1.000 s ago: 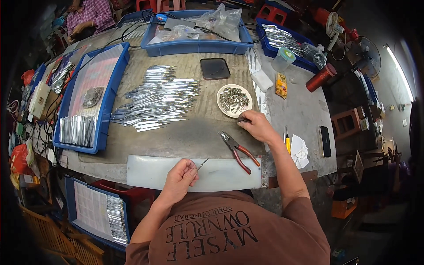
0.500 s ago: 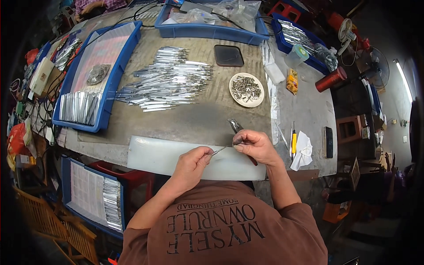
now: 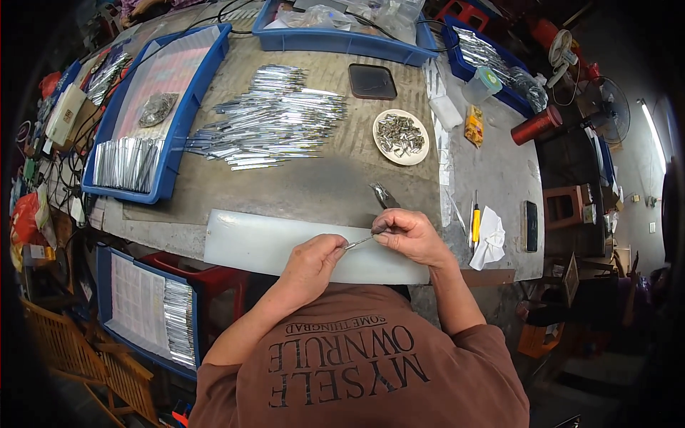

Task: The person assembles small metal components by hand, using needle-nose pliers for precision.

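Note:
A thin silvery metal rod (image 3: 359,242) spans the short gap between my hands, above a pale smooth board (image 3: 271,241) at the table's near edge. My left hand (image 3: 312,264) pinches one end between thumb and fingers. The thumb and forefinger of my right hand (image 3: 414,239) close on the other end; whether a small part sits there is hidden. Just beyond the right hand lies a dark-jawed hand tool (image 3: 384,197), its rear covered by that hand. Farther off are a loose heap of similar rods (image 3: 275,121) and a cream plate (image 3: 421,151) with many small metal pieces.
Blue trays stand at left (image 3: 163,187), at the back (image 3: 342,44) and lower left (image 3: 146,357). A black dish (image 3: 372,82) lies beyond the plate. At right are a yellow-handled screwdriver (image 3: 476,225), crumpled white tissue (image 3: 488,239), a phone (image 3: 530,226) and a red cylinder (image 3: 535,125).
The whole scene has shifted slightly up in the picture. My hands keep nearly the same pose, with the rod still between them. The hand tool's red handle no longer shows.

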Tool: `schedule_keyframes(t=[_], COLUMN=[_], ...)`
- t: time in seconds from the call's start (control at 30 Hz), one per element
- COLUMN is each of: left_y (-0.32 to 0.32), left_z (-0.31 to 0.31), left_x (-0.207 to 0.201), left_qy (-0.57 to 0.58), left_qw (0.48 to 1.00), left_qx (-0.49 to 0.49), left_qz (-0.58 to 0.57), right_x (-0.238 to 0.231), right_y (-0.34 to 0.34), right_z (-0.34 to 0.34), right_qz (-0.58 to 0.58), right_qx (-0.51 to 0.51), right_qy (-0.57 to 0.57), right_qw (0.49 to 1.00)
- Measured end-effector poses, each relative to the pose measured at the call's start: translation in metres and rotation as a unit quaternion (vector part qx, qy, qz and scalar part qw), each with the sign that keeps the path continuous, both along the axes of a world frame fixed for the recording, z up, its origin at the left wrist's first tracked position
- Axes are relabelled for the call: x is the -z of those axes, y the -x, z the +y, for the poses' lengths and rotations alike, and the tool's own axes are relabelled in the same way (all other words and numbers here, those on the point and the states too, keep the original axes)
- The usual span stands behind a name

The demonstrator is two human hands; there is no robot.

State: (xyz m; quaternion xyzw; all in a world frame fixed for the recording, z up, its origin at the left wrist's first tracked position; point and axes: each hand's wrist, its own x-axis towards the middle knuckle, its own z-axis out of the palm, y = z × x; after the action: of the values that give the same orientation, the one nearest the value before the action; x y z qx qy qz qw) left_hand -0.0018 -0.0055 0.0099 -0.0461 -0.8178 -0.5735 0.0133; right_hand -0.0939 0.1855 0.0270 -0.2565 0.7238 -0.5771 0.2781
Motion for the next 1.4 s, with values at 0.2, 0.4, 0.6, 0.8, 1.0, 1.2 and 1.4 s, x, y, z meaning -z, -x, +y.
schedule_keyframes(t=[0.2,0.4,0.6,0.8,1.0,1.2,1.4], left_y=[-0.001,-0.001,-0.001,-0.002,-0.002,-0.004,-0.004], left_z=[0.001,0.000,0.001,0.002,0.002,0.004,0.005], left_x=[0.003,0.003,0.005,0.004,0.003,0.010,0.008], left_qy=[0.027,0.058,0.054,0.020,-0.068,-0.208,-0.313], left_qw=[0.998,0.997,0.996,0.998,0.995,0.966,0.917], left_qx=[-0.003,0.019,0.026,0.030,0.029,0.039,0.061], left_qz=[0.049,0.055,0.060,0.043,-0.062,-0.150,-0.238], right_x=[0.000,-0.006,-0.010,-0.009,0.001,0.013,0.018], right_y=[0.002,0.001,-0.003,-0.002,-0.010,-0.019,-0.024], right_z=[-0.001,-0.006,-0.012,-0.013,-0.008,-0.009,-0.013], right_qz=[0.115,0.230,0.258,0.298,0.056,0.032,-0.031], right_qx=[-0.047,-0.083,-0.081,-0.115,-0.022,0.008,0.027], right_qy=[-0.048,-0.086,-0.073,-0.070,-0.006,0.062,0.096], right_qw=[0.991,0.966,0.960,0.945,0.998,0.998,0.995])
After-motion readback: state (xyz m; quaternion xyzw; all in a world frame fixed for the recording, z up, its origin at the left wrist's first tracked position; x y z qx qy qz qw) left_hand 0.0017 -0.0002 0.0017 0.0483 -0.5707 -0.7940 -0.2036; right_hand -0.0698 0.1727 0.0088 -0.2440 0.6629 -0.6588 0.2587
